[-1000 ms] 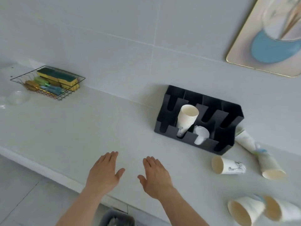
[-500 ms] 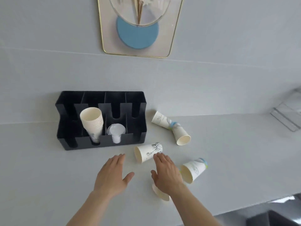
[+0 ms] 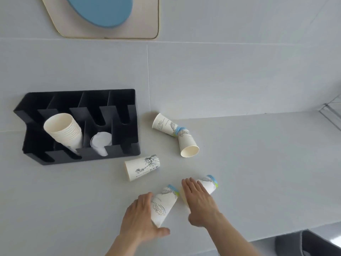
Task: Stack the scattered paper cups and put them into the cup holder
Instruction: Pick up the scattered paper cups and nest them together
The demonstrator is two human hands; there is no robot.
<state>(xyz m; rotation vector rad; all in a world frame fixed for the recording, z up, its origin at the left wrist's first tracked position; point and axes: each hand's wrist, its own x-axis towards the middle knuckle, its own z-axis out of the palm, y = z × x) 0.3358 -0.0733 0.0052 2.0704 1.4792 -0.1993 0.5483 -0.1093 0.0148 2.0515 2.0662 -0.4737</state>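
A black cup holder (image 3: 132, 124) stands at the left against the wall, with a stack of paper cups (image 3: 63, 130) leaning in one front slot and white lids (image 3: 101, 142) in the slot beside it. Several printed paper cups lie on their sides on the counter. One cup (image 3: 142, 168) is just in front of the holder, and two (image 3: 165, 124) (image 3: 187, 143) touch base to base farther back. My left hand (image 3: 140, 217) wraps a near cup (image 3: 163, 206), fingers along its side and thumb at its mouth. My right hand (image 3: 198, 200) lies flat, fingers straight, over another cup (image 3: 209, 183).
A framed picture (image 3: 103, 19) hangs on the tiled wall above. A clear rack (image 3: 332, 117) juts in at the right edge. The counter's front edge runs just below my wrists, with a dark bin (image 3: 306, 242) beneath at the lower right.
The view swung right and closer to the scattered cups. Both hands moved right and toward me onto the two nearest cups; the left hand now holds one.
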